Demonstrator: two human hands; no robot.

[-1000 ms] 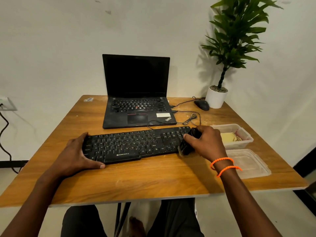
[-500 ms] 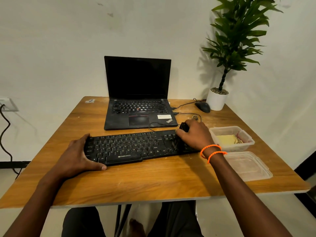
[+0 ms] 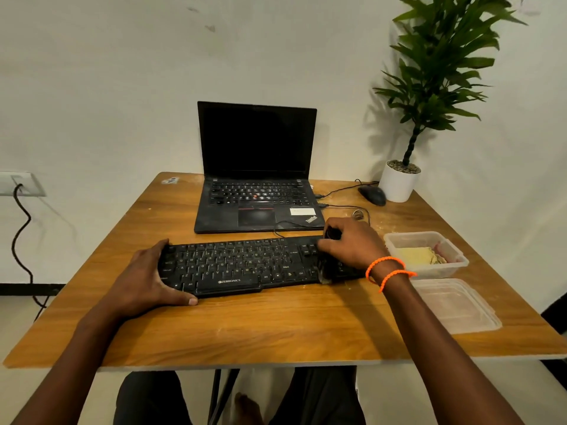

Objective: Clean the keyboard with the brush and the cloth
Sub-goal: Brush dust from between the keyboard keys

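Observation:
A black keyboard (image 3: 239, 265) lies across the wooden table (image 3: 276, 326) in front of me. My left hand (image 3: 144, 280) grips its left end, thumb along the front edge. My right hand (image 3: 352, 243) grips a black brush (image 3: 326, 271) over the keyboard's right end, with the bristles down on the keys near the front edge. Most of the brush is hidden under my fingers. A yellow cloth (image 3: 418, 256) lies folded in an open plastic container (image 3: 395, 240) just right of the keyboard.
An open black laptop (image 3: 257, 179) stands behind the keyboard, cables (image 3: 346, 207) trailing from its right side. A mouse (image 3: 372, 194) and a white potted plant (image 3: 399, 182) sit at the back right. The container's lid (image 3: 454, 305) lies near the table's right front edge.
My right hand swept the brush from the keyboard's right front corner back and to the left, then drew the bristles forward across the right-hand keys. My left hand has kept its hold.

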